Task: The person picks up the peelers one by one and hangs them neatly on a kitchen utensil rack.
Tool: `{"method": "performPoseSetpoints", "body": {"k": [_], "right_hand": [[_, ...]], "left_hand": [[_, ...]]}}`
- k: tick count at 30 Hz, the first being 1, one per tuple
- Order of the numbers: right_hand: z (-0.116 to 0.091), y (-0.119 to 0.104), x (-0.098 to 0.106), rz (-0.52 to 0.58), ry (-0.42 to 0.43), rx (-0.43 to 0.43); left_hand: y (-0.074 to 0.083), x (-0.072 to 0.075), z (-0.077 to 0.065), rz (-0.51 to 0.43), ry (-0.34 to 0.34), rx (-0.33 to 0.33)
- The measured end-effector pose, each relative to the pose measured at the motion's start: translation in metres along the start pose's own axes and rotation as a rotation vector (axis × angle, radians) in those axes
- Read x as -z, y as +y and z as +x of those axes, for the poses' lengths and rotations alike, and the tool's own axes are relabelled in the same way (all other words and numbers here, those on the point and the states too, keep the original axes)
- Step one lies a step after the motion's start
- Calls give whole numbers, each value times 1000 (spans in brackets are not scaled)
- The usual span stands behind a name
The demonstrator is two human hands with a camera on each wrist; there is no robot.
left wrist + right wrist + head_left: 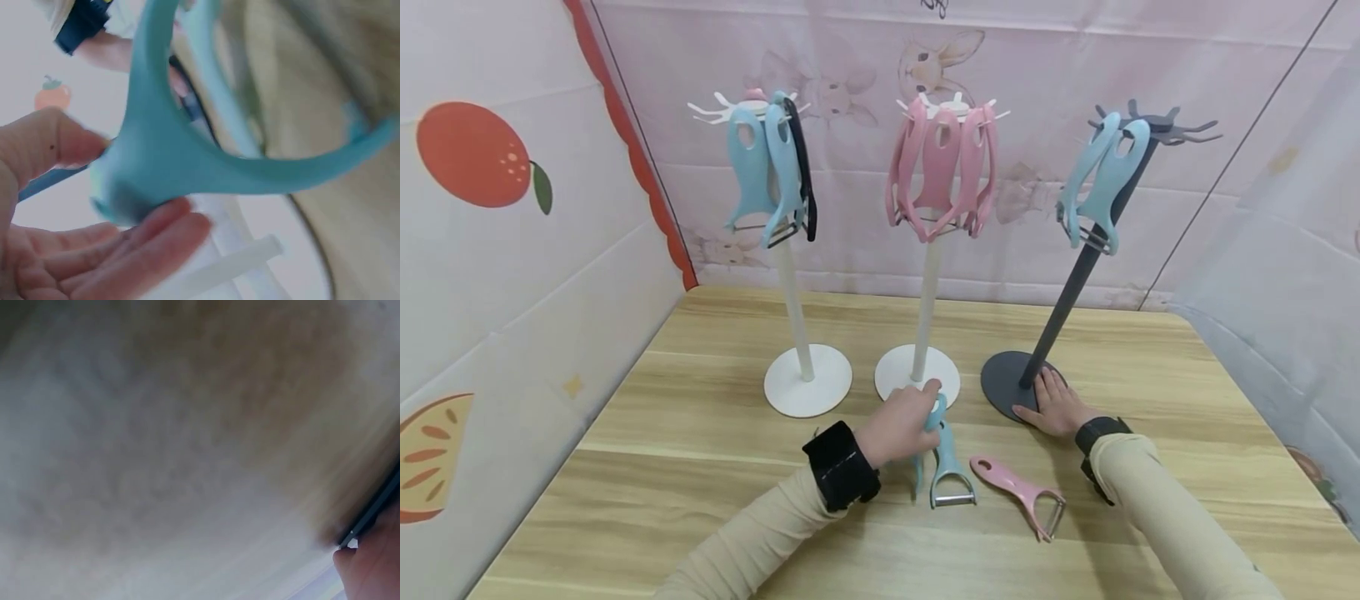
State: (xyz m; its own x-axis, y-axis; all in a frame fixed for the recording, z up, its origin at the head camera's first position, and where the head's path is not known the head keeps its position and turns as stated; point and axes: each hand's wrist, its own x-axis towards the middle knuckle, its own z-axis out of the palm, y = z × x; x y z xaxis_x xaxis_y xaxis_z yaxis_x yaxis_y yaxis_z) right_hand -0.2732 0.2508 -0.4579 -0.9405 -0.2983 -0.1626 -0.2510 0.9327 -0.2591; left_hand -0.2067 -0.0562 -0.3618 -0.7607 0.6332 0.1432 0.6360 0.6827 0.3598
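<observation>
My left hand (897, 427) pinches a light-blue Y-shaped peeler (165, 159) by its handle, thumb on one side and fingers on the other, just above the table. Beside it a second light-blue peeler (949, 457) lies with its blade towards me. A pink peeler (1017, 486) lies to the right of these. With fingers spread, my right hand (1060, 406) rests on the round base (1002, 382) of a dark grey stand, whose post leans right. Two light-blue peelers (1108, 187) hang from that stand's hooks.
Two white stands rise at the back. Blue peelers (749, 162) and a black one (806, 179) hang on the left stand (796, 317); several pink peelers (937, 171) hang on the middle stand (927, 308). Fabric walls (842, 233) enclose the wooden table (700, 433).
</observation>
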Motion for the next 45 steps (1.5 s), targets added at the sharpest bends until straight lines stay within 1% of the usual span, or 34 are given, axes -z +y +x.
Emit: {"method": "performPoseSetpoints", "body": {"k": [2, 5, 9, 12, 15, 19, 21, 23, 26, 28, 31, 32, 35, 37, 39, 41, 43, 45], "right_hand": [[0, 0, 0, 2, -4, -5], [0, 0, 0, 2, -3, -7], [0, 0, 1, -4, -3, -9], [1, 0, 1, -8, -6, -13], [2, 0, 2, -10, -14, -20], [2, -2, 4, -14, -25, -33], [2, -2, 5, -18, -26, -36], [2, -3, 6, -14, -17, -33], [1, -4, 7, -10, -4, -29], [0, -4, 7, -6, 6, -23], [-1, 0, 6, -15, 15, -24], [-1, 2, 4, -18, 21, -24], [-1, 7, 1, -31, 40, -25], [-1, 9, -2, -37, 55, -20], [0, 8, -4, -31, 62, -9], [1, 7, -5, -24, 63, 2], [1, 5, -6, -21, 59, 4], [0, 3, -6, -29, 58, 5]], "left_hand": [[3, 4, 4, -34, 60, -63], [7, 10, 13, -75, 180, -172], [20, 25, 28, -128, 329, -303], [31, 36, 41, -169, 405, -359], [42, 47, 54, -208, 449, -375], [58, 62, 73, -240, 456, -369], [66, 70, 83, -268, 459, -346], [72, 77, 93, -295, 482, -304], [81, 87, 108, -354, 544, -234], [85, 92, 118, -378, 612, -208], [89, 98, 133, -438, 717, -194], [91, 100, 138, -472, 748, -195], [97, 103, 149, -588, 803, -185], [101, 106, 155, -665, 824, -168], [104, 110, 160, -728, 833, -127], [105, 117, 165, -764, 842, -87], [106, 126, 168, -793, 837, -50], [109, 135, 172, -803, 829, -33]]}}
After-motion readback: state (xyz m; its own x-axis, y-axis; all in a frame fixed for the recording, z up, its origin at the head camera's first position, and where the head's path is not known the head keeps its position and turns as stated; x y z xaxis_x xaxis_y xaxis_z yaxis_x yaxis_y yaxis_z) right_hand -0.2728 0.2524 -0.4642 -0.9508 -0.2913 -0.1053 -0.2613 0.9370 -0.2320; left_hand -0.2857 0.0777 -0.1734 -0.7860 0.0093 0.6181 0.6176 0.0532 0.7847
